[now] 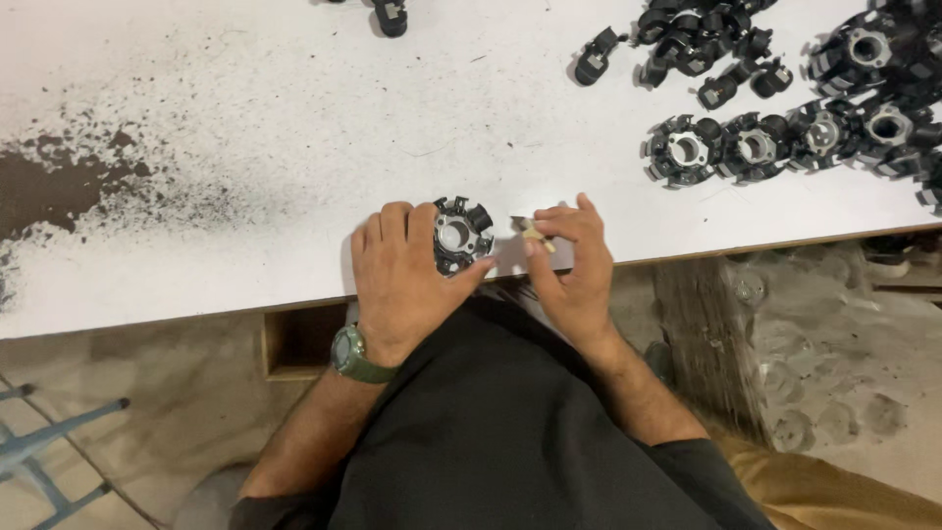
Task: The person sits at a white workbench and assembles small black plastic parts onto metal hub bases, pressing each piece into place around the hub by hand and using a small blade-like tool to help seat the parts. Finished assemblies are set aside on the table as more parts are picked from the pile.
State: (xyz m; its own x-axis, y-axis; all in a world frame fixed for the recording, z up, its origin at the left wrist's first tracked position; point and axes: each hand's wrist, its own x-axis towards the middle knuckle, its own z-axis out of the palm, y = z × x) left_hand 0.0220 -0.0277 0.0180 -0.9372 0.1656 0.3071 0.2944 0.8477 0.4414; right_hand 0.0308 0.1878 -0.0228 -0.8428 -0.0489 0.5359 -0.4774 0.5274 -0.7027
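A round black part with a metal hub [459,237], ringed by black clips, lies near the front edge of the white table [245,147]. My left hand [404,277] rests over its left side, with fingers and thumb wrapped around it. My right hand [569,263] is just to the right of the part, its fingertips pinched on a small pale piece with a metal tip [530,230]. A green watch [351,355] is on my left wrist.
Several finished black round parts [756,147] lie in a row at the right, with more stacked at the far right corner [878,49]. Loose black clips [697,44] are heaped at the top. Dark worn patches [59,186] mark the table's left. Clear plastic sheeting [814,373] covers the floor.
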